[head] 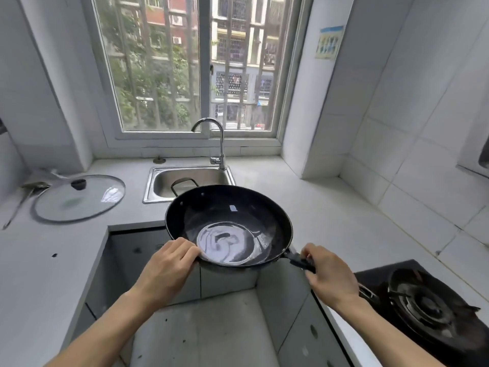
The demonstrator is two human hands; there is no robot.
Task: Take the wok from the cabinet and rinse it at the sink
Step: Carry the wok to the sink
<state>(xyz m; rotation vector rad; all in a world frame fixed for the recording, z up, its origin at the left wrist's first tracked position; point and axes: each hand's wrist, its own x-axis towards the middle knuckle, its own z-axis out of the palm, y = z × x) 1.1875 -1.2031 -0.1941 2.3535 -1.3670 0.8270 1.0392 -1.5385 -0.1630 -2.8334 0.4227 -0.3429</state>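
A black wok (pixel 229 207) with a shiny pale bottom hangs in the air in front of the steel sink (pixel 158 181), its far helper handle over the basin. My left hand (pixel 169 263) grips the near left rim. My right hand (pixel 330 274) is curled round the long black handle at the right. A curved chrome tap (pixel 221 144) stands behind the sink under the window, and no water is visible running from it.
A glass lid (pixel 79 198) with a black knob lies on the counter at the left, beside a metal ladle (pixel 23 197). A black gas stove (pixel 428 308) sits at the lower right. Grey cabinet doors (pixel 137 250) are below the counter.
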